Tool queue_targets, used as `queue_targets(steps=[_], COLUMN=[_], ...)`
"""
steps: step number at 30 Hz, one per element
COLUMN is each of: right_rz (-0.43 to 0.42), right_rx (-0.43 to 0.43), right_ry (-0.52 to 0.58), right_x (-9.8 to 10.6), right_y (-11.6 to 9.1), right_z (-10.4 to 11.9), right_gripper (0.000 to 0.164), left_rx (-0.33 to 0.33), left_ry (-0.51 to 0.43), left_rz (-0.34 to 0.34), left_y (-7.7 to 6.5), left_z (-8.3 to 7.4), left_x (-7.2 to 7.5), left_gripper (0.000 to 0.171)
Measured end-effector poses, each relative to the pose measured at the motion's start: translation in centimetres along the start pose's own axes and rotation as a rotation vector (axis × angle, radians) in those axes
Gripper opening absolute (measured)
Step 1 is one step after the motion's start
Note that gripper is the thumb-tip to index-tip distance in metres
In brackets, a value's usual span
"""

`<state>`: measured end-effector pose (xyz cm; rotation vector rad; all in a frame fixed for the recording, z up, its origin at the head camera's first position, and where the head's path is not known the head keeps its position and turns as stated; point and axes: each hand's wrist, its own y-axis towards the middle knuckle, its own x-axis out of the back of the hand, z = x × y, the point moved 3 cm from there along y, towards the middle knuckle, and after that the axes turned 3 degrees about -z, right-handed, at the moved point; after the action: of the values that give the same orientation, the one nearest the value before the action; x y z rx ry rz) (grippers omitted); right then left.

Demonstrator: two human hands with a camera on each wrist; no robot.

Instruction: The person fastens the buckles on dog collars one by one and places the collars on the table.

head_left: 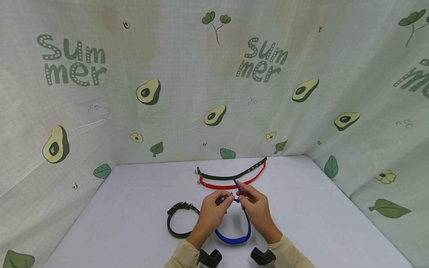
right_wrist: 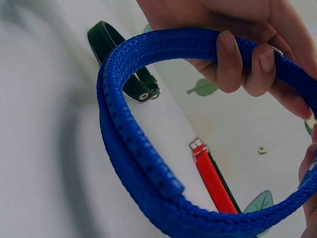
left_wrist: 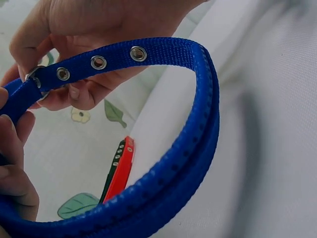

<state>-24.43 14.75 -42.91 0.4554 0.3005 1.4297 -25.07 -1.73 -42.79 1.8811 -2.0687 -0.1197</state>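
A blue dog collar (head_left: 233, 241) hangs in a loop between both hands, above the white table. My left hand (head_left: 212, 209) holds the buckle side; in the right wrist view two of its fingertips (right_wrist: 266, 62) lie on the blue webbing. Pinched in my right hand (head_left: 256, 208) is the strap near its tip, which points up. Metal-rimmed holes (left_wrist: 98, 62) line one stretch of the webbing in the left wrist view, beside a metal ring (left_wrist: 35, 74). The buckle itself is mostly hidden by fingers.
A black collar (head_left: 179, 235) lies looped and fastened on the table, left of my left hand. Farther back, a black studded collar (head_left: 221, 178) and a red collar (head_left: 218, 186) lie stretched out together. A patterned cloth (head_left: 181, 74) hangs behind the table (head_left: 117, 223).
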Motion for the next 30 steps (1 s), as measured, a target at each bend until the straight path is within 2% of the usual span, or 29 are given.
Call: queue_targets(steps=[5, 12, 23, 30], right_rz=[-0.006, -0.004, -0.003, -0.044], right_rx=[0.018, 0.040, 0.027, 0.042], right_ry=[-0.017, 0.014, 0.027, 0.036], right_x=[0.06, 0.14, 0.02, -0.10], right_y=[0.02, 0.13, 0.10, 0.03], right_z=[0.13, 0.14, 0.21, 0.47], right_gripper=[0.040, 0.036, 0.031, 0.029], left_rx=[-0.036, -0.044, -0.058, -0.081], left_ry=[-0.005, -0.005, -0.024, -0.041], left_rz=[-0.003, -0.006, -0.020, -0.027], left_y=[-0.01, -0.19, -0.32, -0.36], left_z=[-0.12, -0.10, -0.13, -0.22], left_x=[-0.01, -0.18, -0.19, -0.20], left_gripper=[0.019, 0.017, 0.018, 0.016])
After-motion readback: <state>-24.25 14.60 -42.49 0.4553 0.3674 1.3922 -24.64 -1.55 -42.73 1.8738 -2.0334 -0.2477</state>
